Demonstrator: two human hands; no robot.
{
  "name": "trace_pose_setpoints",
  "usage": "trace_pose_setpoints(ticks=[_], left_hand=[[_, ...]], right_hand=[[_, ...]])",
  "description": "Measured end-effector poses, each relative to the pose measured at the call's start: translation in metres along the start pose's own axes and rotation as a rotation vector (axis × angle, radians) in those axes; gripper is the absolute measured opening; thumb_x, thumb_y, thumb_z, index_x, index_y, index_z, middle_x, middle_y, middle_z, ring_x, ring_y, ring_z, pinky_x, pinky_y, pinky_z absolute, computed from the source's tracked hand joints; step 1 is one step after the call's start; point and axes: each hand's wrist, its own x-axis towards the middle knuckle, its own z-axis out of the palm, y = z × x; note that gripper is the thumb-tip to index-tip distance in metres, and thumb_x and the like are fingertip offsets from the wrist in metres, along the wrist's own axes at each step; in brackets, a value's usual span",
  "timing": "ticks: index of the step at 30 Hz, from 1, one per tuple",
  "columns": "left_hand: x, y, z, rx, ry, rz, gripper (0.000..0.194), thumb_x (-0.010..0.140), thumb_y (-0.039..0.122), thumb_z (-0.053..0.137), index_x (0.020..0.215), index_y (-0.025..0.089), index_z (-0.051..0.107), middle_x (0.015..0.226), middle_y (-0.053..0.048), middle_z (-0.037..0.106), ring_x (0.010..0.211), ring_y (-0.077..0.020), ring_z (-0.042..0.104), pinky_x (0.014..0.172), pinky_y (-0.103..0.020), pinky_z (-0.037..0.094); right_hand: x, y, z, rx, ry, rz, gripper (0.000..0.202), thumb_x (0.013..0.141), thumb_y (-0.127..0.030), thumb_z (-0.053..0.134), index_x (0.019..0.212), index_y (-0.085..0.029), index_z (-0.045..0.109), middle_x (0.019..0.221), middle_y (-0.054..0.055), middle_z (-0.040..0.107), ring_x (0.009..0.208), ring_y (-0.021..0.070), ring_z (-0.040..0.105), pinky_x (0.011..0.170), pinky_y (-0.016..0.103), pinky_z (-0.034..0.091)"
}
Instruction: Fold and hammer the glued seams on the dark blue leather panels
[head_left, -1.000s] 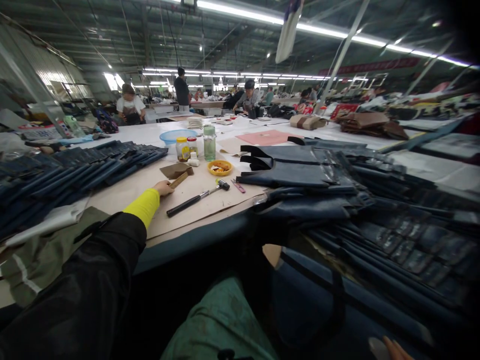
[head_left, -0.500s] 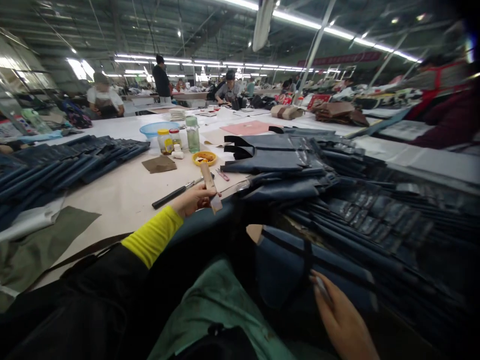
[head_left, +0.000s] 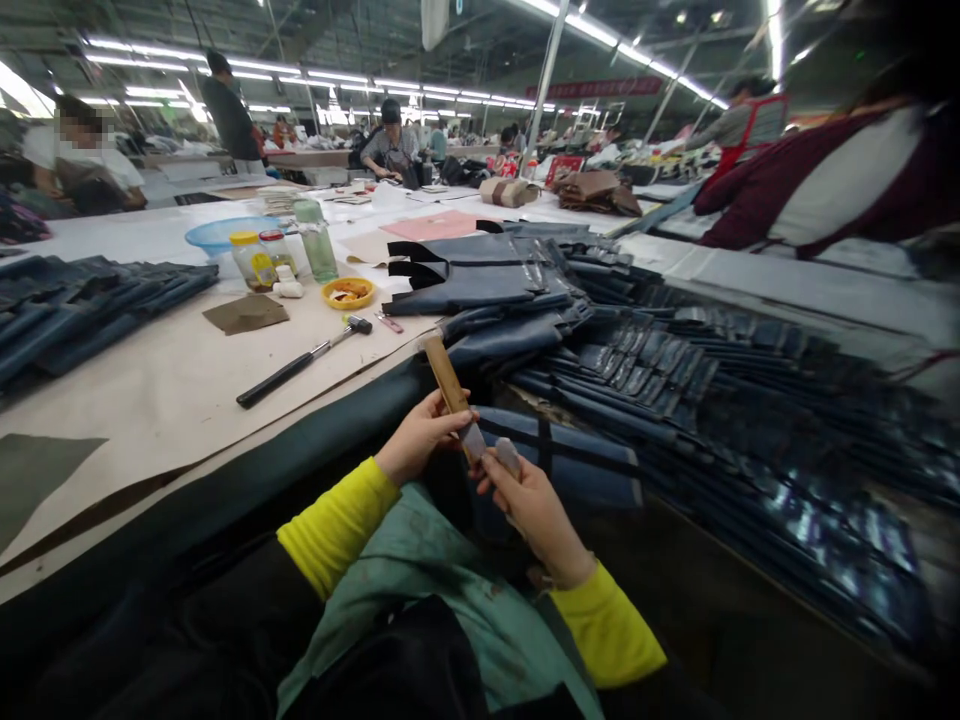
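My left hand [head_left: 427,432] is closed round a flat wooden stick [head_left: 448,375] with a pale, whitish lower end. The stick slants up and away over the near table edge. My right hand [head_left: 536,505] is at that lower end, its fingers bent and touching or very near it. A small rounded grey piece [head_left: 508,457] shows at the right thumb and forefinger; its kind is unclear. Just beyond my hands lies a dark blue panel with black straps [head_left: 577,450], partly hidden by them.
A hammer [head_left: 292,368], pink snips [head_left: 390,323], a yellow bowl [head_left: 348,293], jars [head_left: 252,260] and a green bottle [head_left: 316,240] stand on the table [head_left: 187,420]. Stacks of blue pieces lie right [head_left: 660,370] and left [head_left: 90,310]. A person [head_left: 832,180] is at the right.
My right hand has moved up and left from the blue panel to the stick in my left hand. My left hand has drawn back off the table toward me. The view has turned right.
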Motion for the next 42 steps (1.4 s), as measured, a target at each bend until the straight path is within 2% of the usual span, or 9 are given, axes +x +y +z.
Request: trace_pose_setpoints(ticks=[2, 6, 10, 14, 17, 21, 28, 33, 42], left_hand=[[-0.005, -0.012, 0.007, 0.004, -0.024, 0.011, 0.05, 0.067, 0.034, 0.072, 0.111, 0.021, 0.054, 0.096, -0.005, 0.064, 0.077, -0.0146, 0.06, 0.055, -0.019, 0.042], [-0.011, -0.023, 0.012, 0.055, -0.075, 0.027, 0.051, 0.068, 0.035, 0.072, 0.114, 0.02, 0.054, 0.095, -0.006, 0.065, 0.076, -0.0142, 0.06, 0.056, -0.018, 0.04], [-0.01, -0.018, 0.014, 0.069, -0.078, 0.074, 0.049, 0.07, 0.035, 0.071, 0.113, 0.018, 0.056, 0.096, -0.006, 0.065, 0.077, -0.0141, 0.059, 0.057, -0.019, 0.04], [-0.006, -0.008, 0.015, 0.054, -0.045, 0.111, 0.044, 0.072, 0.034, 0.069, 0.11, 0.018, 0.057, 0.098, -0.007, 0.066, 0.081, -0.0144, 0.06, 0.058, -0.018, 0.041], [-0.006, -0.008, 0.015, -0.028, 0.017, 0.121, 0.04, 0.071, 0.033, 0.07, 0.107, 0.019, 0.057, 0.1, -0.006, 0.066, 0.085, -0.0161, 0.061, 0.064, -0.021, 0.046], [-0.009, -0.022, 0.017, -0.238, 0.163, 0.129, 0.036, 0.07, 0.027, 0.072, 0.102, 0.021, 0.056, 0.102, -0.003, 0.065, 0.091, -0.0161, 0.061, 0.073, -0.026, 0.051], [-0.025, -0.056, 0.028, -0.488, 0.255, -0.063, 0.026, 0.073, 0.017, 0.068, 0.097, 0.021, 0.059, 0.098, 0.0, 0.065, 0.089, -0.0121, 0.064, 0.072, -0.018, 0.054], [-0.039, -0.064, 0.031, -0.645, 0.138, -0.208, 0.02, 0.078, 0.023, 0.063, 0.098, 0.024, 0.061, 0.098, -0.001, 0.066, 0.085, -0.0144, 0.066, 0.064, -0.019, 0.055], [-0.045, -0.077, 0.033, -0.644, 0.062, -0.21, 0.025, 0.081, 0.035, 0.061, 0.106, 0.032, 0.061, 0.104, 0.002, 0.066, 0.086, -0.0144, 0.065, 0.066, -0.023, 0.055]], right_hand=[[-0.001, 0.005, 0.002, 0.095, 0.005, 0.074, 0.039, 0.071, -0.051, 0.067, 0.082, -0.014, 0.061, 0.067, 0.004, 0.062, 0.041, 0.006, 0.038, 0.037, 0.021, 0.024], [-0.011, 0.019, -0.001, 0.124, 0.041, 0.12, 0.039, 0.068, -0.051, 0.07, 0.076, -0.014, 0.059, 0.062, 0.003, 0.061, 0.042, 0.0063, 0.038, 0.037, 0.021, 0.024], [-0.02, 0.027, -0.007, 0.098, 0.104, 0.135, 0.041, 0.066, -0.052, 0.071, 0.078, -0.014, 0.059, 0.061, 0.003, 0.061, 0.042, 0.0073, 0.04, 0.038, 0.021, 0.025], [-0.025, 0.027, -0.01, 0.125, 0.086, 0.107, 0.036, 0.071, -0.048, 0.068, 0.073, -0.014, 0.057, 0.058, 0.001, 0.057, 0.043, 0.006, 0.038, 0.039, 0.02, 0.026], [-0.025, 0.025, -0.01, 0.236, 0.096, 0.08, 0.032, 0.074, -0.045, 0.067, 0.079, -0.015, 0.055, 0.062, 0.0, 0.057, 0.044, 0.0051, 0.037, 0.039, 0.018, 0.025], [-0.019, 0.018, -0.01, 0.489, 0.196, 0.067, 0.032, 0.07, -0.035, 0.073, 0.089, -0.019, 0.052, 0.079, 0.001, 0.061, 0.058, 0.0081, 0.049, 0.041, 0.016, 0.03], [-0.009, 0.0, -0.009, 0.692, 0.214, 0.061, 0.031, 0.061, -0.029, 0.079, 0.079, -0.015, 0.057, 0.069, -0.002, 0.053, 0.056, 0.0059, 0.044, 0.041, 0.016, 0.031], [-0.005, -0.008, -0.013, 0.719, 0.235, -0.009, 0.029, 0.063, -0.029, 0.077, 0.076, -0.014, 0.056, 0.063, -0.004, 0.047, 0.053, 0.0048, 0.039, 0.04, 0.015, 0.029], [-0.003, -0.015, -0.017, 0.71, 0.254, -0.039, 0.028, 0.063, -0.029, 0.075, 0.073, -0.015, 0.052, 0.059, -0.005, 0.044, 0.049, 0.0044, 0.035, 0.04, 0.016, 0.027]])
